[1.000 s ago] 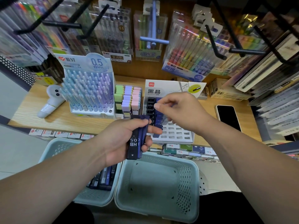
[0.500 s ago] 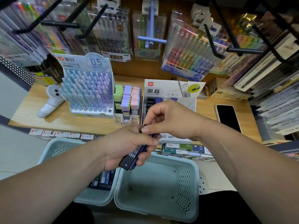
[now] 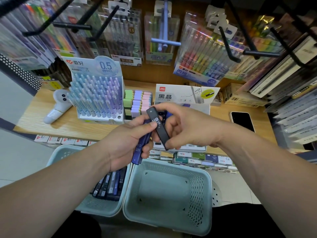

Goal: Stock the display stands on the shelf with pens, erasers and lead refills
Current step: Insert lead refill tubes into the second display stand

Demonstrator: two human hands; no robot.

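Wooden shelf (image 3: 60,124) carries a pen stand (image 3: 97,93), an eraser stand (image 3: 137,103) and a lead refill stand (image 3: 185,98) side by side, with a phone (image 3: 242,121) lying to their right. In front of the refill stand the left hand (image 3: 127,143) grips a few blue refill cases (image 3: 139,148), while the right hand (image 3: 185,124) pinches a tilted black refill case (image 3: 158,127) marked HB 0.5, which touches the left thumb. Below, the left basket (image 3: 65,152) holds more refill cases (image 3: 111,184), just beside the right basket (image 3: 171,220)

Light wooden shelf (image 3: 56,128) — black peg hooks (image 3: 72,26) above, pale floor (image 3: 15,162) below
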